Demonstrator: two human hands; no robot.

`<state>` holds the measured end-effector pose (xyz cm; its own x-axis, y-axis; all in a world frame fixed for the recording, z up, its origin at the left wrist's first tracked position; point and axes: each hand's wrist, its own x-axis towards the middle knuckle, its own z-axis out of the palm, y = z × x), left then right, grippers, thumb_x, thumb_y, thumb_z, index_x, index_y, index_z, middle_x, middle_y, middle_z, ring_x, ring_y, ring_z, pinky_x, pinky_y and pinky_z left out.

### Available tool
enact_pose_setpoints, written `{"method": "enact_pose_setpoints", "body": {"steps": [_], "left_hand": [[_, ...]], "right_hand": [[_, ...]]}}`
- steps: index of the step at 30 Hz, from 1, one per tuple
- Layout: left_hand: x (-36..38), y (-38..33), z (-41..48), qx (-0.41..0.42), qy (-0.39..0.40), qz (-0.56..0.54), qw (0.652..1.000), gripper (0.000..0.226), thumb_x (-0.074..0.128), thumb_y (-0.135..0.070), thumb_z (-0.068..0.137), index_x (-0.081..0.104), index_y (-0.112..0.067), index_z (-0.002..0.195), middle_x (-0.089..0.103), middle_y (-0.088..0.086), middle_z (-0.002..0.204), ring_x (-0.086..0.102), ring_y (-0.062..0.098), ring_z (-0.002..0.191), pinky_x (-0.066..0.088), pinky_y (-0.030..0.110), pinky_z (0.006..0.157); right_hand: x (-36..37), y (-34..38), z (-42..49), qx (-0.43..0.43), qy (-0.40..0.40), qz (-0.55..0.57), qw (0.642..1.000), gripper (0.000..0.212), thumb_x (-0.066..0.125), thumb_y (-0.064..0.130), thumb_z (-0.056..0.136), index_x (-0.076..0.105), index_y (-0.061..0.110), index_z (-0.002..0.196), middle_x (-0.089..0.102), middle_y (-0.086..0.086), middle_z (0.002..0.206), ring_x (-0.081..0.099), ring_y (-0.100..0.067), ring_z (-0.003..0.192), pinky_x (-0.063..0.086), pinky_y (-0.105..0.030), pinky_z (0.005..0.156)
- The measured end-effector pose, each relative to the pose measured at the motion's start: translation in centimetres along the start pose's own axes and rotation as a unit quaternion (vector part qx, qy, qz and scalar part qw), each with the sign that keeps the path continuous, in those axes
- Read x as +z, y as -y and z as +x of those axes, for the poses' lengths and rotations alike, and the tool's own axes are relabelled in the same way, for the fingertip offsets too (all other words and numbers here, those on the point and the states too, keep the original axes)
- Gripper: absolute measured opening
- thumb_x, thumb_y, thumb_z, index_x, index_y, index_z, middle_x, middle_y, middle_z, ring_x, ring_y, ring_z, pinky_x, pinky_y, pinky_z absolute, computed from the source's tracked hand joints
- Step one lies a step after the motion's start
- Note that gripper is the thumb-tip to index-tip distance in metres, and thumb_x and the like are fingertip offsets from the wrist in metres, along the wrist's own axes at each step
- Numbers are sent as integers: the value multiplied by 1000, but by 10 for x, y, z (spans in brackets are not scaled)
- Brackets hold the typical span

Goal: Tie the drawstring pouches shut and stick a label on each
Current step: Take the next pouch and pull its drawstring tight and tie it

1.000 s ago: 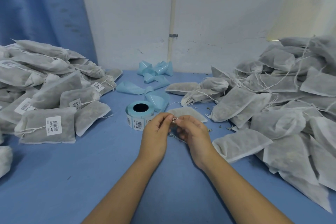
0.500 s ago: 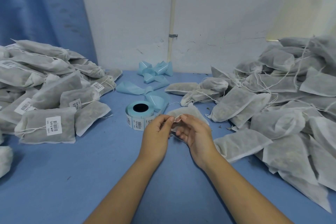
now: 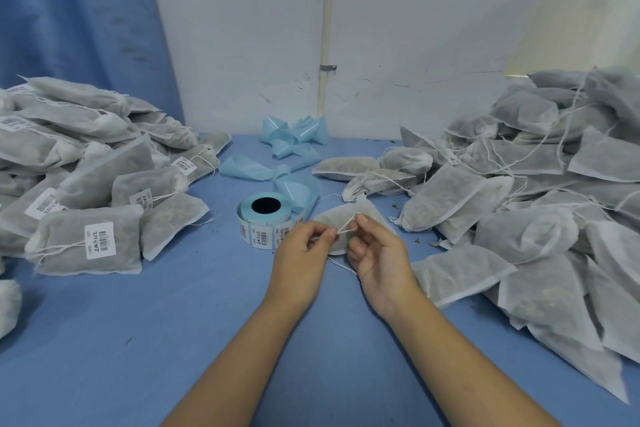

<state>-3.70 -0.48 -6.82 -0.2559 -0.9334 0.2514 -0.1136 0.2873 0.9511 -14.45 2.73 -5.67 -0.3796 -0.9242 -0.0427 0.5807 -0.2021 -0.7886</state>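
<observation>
Your left hand and right hand sit close together, fingertips pinching, forearms angled inward.

White labels on the tied pouches at the left each carry a black barcode beside a line of small print, too small to read. The roll of labels shows barcodes and print too, equally illegible.
</observation>
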Motion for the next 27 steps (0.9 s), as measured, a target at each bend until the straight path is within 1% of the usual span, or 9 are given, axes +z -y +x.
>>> {"method": "enact_pose_setpoints", "body": {"steps": [2, 6, 11, 14, 17, 19, 21, 24, 27], "left_hand": [[0, 1, 0, 9, -11, 30, 999, 13, 58, -21, 93, 65, -21, 82, 64, -8, 85, 56, 6, 81, 42, 14, 72], [-1, 1, -1, 1, -28, 72, 997, 13, 57, -14, 88, 62, -25, 93, 62, -15, 95, 54, -1, 89, 38, 8, 71], [0, -1, -4, 34, -89, 110, 989, 13, 66, -17, 81, 57, -19, 90, 56, -11, 92, 52, 0, 85, 37, 7, 70], [-3, 0, -4, 59, -136, 113, 983, 19, 63, -5, 79, 52, -18, 87, 53, -8, 89, 49, -5, 80, 36, 6, 69], [-6, -2, -4, 97, -167, 86, 977, 40, 55, 12, 74, 48, -19, 97, 46, -2, 104, 43, -16, 89, 34, 1, 76], [-8, -2, -4, 101, -188, 61, 975, 45, 54, 15, 73, 49, -20, 102, 43, 0, 112, 43, -16, 92, 35, 1, 80], [-9, -3, -3, 99, -197, 50, 974, 44, 54, 14, 74, 53, -19, 102, 45, 0, 113, 47, -12, 92, 37, 3, 82], [-10, -3, -2, 100, -180, 63, 976, 42, 56, 12, 75, 61, -12, 109, 47, -2, 114, 52, 7, 102, 42, 18, 92], [-9, -2, -2, 111, -178, 94, 973, 40, 61, 6, 78, 62, -3, 117, 48, -2, 116, 45, -2, 99, 32, 0, 88]], "right_hand": [[0, 0, 0, -4, 7, -11, 1000, 16, 50, 7, 91, 53, 8, 75, 47, 1, 65, 33, -7, 44, 23, -21, 50], [1, 0, -2, -9, 30, -38, 999, 20, 49, 5, 90, 53, 9, 71, 49, 1, 63, 33, -8, 46, 23, -23, 53], [3, -1, -6, 24, 110, -56, 992, 13, 57, 12, 77, 50, 10, 67, 49, 1, 62, 35, -8, 48, 29, -25, 58], [4, -3, -7, 31, 120, -74, 990, 12, 64, 9, 76, 56, 10, 68, 54, -2, 66, 39, -7, 48, 32, -21, 54], [4, -2, -6, 31, 99, -46, 994, 10, 67, 8, 69, 57, 8, 70, 57, 0, 64, 42, -8, 48, 39, -17, 49], [2, -2, -5, 25, 75, -20, 997, 14, 70, 5, 68, 56, 7, 71, 59, 1, 63, 43, -8, 48, 41, -15, 49], [2, -3, -5, 8, 39, -16, 999, 9, 63, 2, 76, 57, 6, 72, 60, 1, 62, 44, -7, 49, 43, -15, 50], [2, -6, -3, -45, -44, -61, 996, 17, 61, -1, 83, 62, 9, 70, 58, 2, 58, 45, -7, 47, 41, -16, 48], [0, -6, -1, -110, -130, -149, 974, 14, 68, 4, 82, 66, 14, 71, 59, 10, 55, 50, -2, 50, 42, -14, 50]]}}
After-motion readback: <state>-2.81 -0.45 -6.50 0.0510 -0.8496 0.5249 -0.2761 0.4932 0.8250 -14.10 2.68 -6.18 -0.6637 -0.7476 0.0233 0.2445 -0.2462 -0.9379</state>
